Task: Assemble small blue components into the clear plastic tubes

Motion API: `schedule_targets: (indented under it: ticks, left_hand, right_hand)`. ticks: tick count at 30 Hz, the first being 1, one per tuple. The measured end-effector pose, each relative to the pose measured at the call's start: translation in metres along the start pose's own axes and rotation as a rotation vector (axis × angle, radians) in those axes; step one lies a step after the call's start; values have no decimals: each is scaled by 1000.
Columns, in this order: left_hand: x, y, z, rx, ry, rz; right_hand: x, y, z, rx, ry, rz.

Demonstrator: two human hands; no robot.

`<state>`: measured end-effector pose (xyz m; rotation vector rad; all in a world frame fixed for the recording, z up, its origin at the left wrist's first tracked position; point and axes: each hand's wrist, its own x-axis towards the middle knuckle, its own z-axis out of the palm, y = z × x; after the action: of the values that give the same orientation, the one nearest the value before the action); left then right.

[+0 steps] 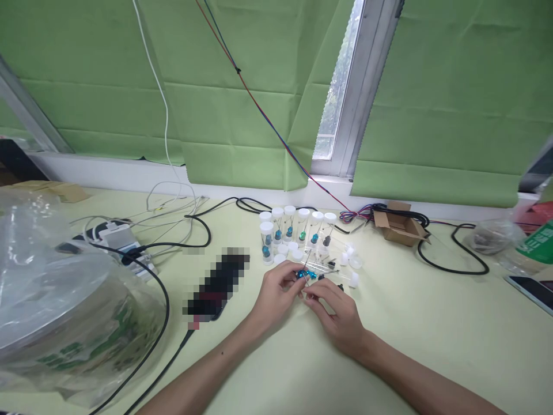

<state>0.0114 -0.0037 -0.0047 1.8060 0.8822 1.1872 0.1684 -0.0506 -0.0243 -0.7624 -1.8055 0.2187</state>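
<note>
My left hand [279, 286] is closed in a pinch beside small shiny blue metallic parts [309, 275] on the table. Thin metal rods [306, 265] rise between the fingertips of both hands. My right hand [338, 314] is also pinched, its fingertips at the lower end of a thin rod. Exactly which piece each hand grips is too small to tell. Just beyond stand several transparent tubes [303, 227] with white caps, holding blue, green or dark parts with thin rods. A capped tube [345, 278] lies on its side right of the hands, near small dark parts [332, 264].
Loose white caps [349, 253] lie to the right of the tubes. A pixelated dark device [218, 288] with a cable is left of my hands. A plastic-bagged container [86, 323], power strip [138, 259], small cardboard box [400, 227], black cables [453, 268] and phone [529, 291] surround the work.
</note>
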Motion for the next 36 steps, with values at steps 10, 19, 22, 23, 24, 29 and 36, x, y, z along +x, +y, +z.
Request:
schedule_targets:
  ticks: [10, 19, 22, 23, 24, 29, 36]
  left_hand:
    - [-2, 0, 2, 99, 1, 53]
    - [-2, -1, 2, 141, 6, 94]
    - [-3, -2, 2, 144, 6, 95]
    - [-3, -2, 2, 142, 5, 94]
    - [-3, -2, 2, 142, 4, 93]
    - [-3, -3, 3, 153, 9, 96]
    - [-3, -4, 3, 155, 13, 91]
  right_hand:
    - [-1, 0, 2, -33, -3, 4]
    - [0, -2, 1, -42, 7, -2]
    - [-1, -2, 2, -35, -5, 0]
    - [-2, -1, 2, -31, -10, 1]
    - [-2, -1, 2, -26, -18, 5]
    - [-3, 2, 2, -12, -35, 12]
    - [-3, 1, 1, 34, -46, 54]
